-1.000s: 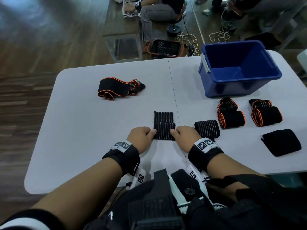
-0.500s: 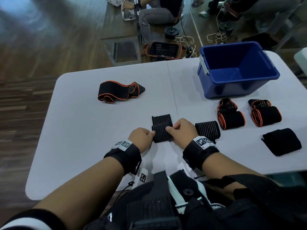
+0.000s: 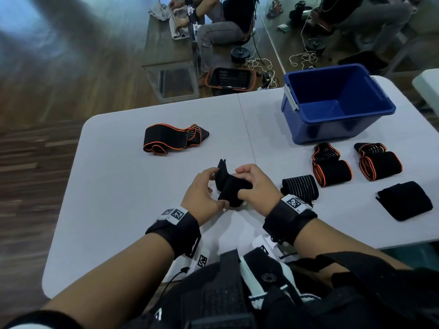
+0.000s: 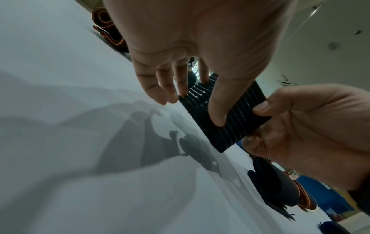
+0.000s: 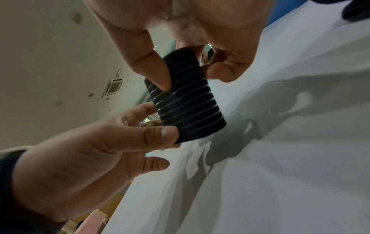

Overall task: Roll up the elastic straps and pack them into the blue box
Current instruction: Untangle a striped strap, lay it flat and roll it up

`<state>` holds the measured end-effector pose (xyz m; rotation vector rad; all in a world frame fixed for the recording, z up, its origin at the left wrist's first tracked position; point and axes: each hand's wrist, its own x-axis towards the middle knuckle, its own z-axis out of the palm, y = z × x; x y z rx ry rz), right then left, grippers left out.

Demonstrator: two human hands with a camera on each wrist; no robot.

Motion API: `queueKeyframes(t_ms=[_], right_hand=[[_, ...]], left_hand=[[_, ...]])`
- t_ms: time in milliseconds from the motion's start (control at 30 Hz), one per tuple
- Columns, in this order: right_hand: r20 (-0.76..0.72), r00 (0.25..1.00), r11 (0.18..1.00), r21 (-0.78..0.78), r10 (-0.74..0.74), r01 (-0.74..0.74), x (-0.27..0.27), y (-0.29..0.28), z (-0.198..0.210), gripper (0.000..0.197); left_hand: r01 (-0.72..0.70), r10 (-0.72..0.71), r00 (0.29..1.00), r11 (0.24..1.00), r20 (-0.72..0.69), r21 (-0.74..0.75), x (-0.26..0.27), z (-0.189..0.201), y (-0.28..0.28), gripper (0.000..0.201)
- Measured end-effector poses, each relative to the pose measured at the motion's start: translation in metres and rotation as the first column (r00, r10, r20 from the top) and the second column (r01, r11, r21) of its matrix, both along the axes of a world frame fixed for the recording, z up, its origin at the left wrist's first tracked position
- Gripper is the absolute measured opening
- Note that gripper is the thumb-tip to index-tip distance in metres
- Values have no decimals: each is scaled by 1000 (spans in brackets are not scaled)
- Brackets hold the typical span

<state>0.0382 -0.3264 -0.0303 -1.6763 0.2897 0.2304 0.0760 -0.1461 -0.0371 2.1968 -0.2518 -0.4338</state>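
Head view: both hands lift the black strap (image 3: pixel 229 186) just above the table (image 3: pixel 118 198), left hand (image 3: pixel 202 195) pinching one end, right hand (image 3: pixel 257 188) pinching the roll to keep it tight, blue box (image 3: pixel 337 129) waiting empty, far right
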Motion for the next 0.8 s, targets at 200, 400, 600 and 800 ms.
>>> queueKeyframes(t_ms=[200, 400, 600, 800], right_hand=[[75, 996, 996, -77, 42, -37, -7, 1, 12, 55], [117, 992, 962, -262, -51, 81, -19, -2, 14, 60], [-1, 1000, 974, -227, 12, -12, -25, -13, 10, 52], [10, 979, 970, -128, -206, 205, -54, -42, 18, 31]], left_hand=[[141, -141, 990, 990, -18, 1, -1, 4, -2, 70], [170, -170, 985, 985, -40, -17, 3, 3, -3, 54], [200, -209, 969, 977, -132, -74, 3, 3, -8, 63], [242, -272, 944, 955, -187, -170, 1, 5, -27, 54]])
